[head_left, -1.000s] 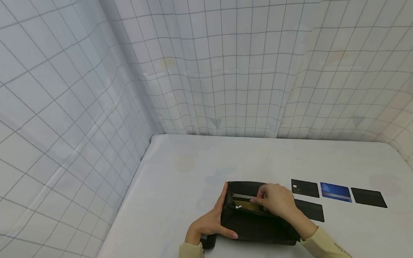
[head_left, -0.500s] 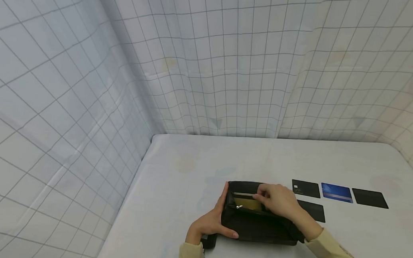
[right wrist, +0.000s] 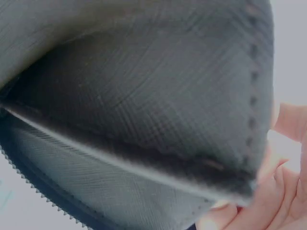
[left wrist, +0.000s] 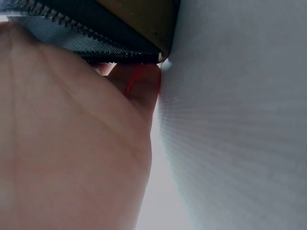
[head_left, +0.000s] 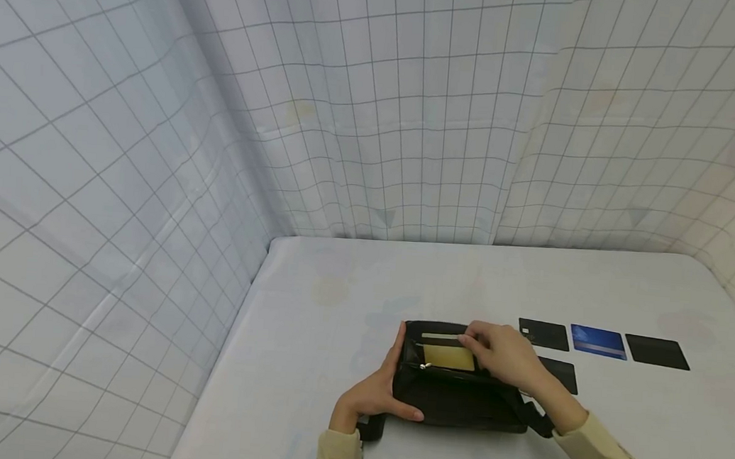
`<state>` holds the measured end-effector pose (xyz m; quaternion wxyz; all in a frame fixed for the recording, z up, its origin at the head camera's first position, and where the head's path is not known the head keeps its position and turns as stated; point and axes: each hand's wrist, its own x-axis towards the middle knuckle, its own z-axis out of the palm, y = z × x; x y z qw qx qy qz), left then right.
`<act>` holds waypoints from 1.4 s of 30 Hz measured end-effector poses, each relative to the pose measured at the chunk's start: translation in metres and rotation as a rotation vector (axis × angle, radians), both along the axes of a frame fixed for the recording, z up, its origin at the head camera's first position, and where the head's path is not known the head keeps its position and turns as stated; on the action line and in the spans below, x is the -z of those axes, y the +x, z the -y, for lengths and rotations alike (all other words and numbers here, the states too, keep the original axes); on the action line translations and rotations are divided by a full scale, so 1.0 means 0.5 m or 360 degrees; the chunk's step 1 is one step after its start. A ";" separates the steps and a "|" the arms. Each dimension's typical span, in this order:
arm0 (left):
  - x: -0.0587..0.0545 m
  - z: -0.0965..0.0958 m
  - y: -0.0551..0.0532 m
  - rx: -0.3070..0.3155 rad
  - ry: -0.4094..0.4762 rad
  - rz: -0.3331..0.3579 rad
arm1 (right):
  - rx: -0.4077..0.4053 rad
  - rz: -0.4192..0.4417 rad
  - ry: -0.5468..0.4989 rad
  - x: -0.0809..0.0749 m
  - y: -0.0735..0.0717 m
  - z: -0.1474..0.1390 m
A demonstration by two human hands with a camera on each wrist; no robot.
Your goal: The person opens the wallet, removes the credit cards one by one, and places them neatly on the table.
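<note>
A black zip wallet point(head_left: 460, 407) stands open on the table, its zip pull toward the left of the mouth. My left hand point(head_left: 371, 395) grips its left side, fingers up along the edge and thumb across the front; the left wrist view shows this palm point(left wrist: 76, 139) close under the zip edge. Above the mouth, my right hand point(head_left: 506, 353) pinches the upper right of a gold card point(head_left: 449, 357) with a dark band and pale strip at its top. The card's lower part is hidden inside. Folded dark lining point(right wrist: 158, 96) fills much of the right wrist view.
To the right lie a black card point(head_left: 546, 335) with a chip, a blue card point(head_left: 598, 342) and a plain black card point(head_left: 657, 351) in a row. Another dark card point(head_left: 560, 374) lies nearer, partly behind the right hand. White gridded curtains point(head_left: 401, 118) surround the table.
The right hand has shifted slightly up and right, and the gold card has risen with it, showing more of its face. The left hand and wallet have hardly moved.
</note>
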<state>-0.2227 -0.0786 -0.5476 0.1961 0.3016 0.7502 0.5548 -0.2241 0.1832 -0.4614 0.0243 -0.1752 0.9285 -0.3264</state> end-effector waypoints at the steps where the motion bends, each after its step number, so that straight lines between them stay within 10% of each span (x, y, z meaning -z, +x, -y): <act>1: 0.000 0.000 0.000 -0.0003 -0.0006 -0.0006 | 0.0001 -0.0002 -0.0006 -0.001 0.001 -0.001; 42: -0.002 0.000 -0.002 -0.0022 -0.0056 -0.0067 | 0.0190 0.0019 -0.0287 -0.031 0.014 -0.072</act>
